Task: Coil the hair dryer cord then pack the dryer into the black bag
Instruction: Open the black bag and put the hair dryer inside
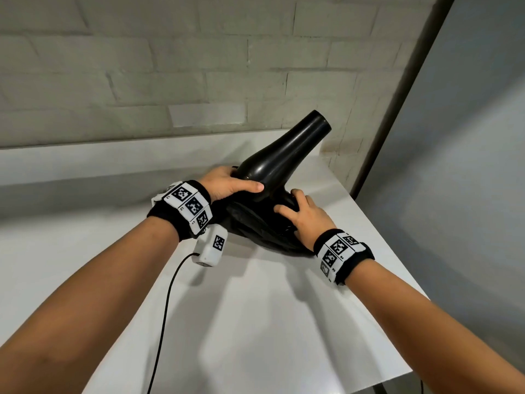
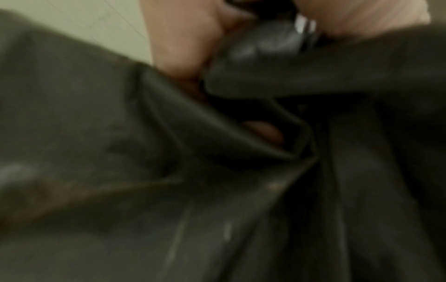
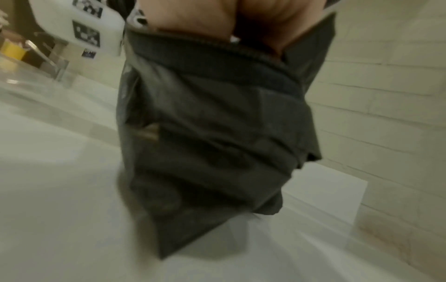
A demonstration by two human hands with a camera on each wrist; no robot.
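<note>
The black hair dryer [image 1: 287, 155] stands tilted on the white table [image 1: 255, 322], its nozzle pointing up and to the right. Its lower end sits in the mouth of the crumpled black bag [image 1: 255, 228]. My left hand [image 1: 235, 186] grips the dryer's rear body, thumb laid along its side. My right hand [image 1: 301, 214] holds the bag's upper edge just right of the dryer. The right wrist view shows the bag [image 3: 212, 133] hanging below my curled fingers [image 3: 265, 24]. In the blurred left wrist view, the dryer [image 2: 255, 51] is wedged among black fabric [image 2: 120, 133]. The dryer's cord is hidden.
A white brick wall [image 1: 170, 66] runs behind the table. A dark pole [image 1: 397, 95] and a grey panel [image 1: 468, 137] stand at the right, past the table's right edge. A thin black cable [image 1: 167, 302] from my left wrist camera trails off the front edge.
</note>
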